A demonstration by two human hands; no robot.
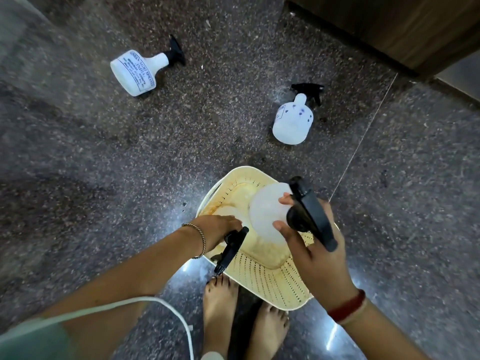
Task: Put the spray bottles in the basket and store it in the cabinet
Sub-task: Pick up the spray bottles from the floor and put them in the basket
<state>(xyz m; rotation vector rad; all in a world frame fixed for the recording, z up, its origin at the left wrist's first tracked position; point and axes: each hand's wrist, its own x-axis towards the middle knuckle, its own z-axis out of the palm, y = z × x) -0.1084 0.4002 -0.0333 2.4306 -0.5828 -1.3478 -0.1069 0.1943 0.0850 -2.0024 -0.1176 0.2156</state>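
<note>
Cream basket [270,281] sits on the dark floor [104,178] at the person's bare feet [220,307]. Right hand [317,253] grips a white spray bottle [267,211] over it — left hand [218,229] clasps a second bottle [231,245] inside. Two more bottles lie beyond — one far left [135,71], one nearer right [293,120].

**Print on 2 bottles, little of it legible**

The left bottle [133,72], lying on the floor, carries a framed dark-blue label. Its largest line seems to read "INDIA"; the arched line above ends in something like "SPRAYER", but the letters are too blurred to be sure, and the small lines below cannot be read. The right bottle [293,120] has small purple marks and unreadable sideways print.
</note>
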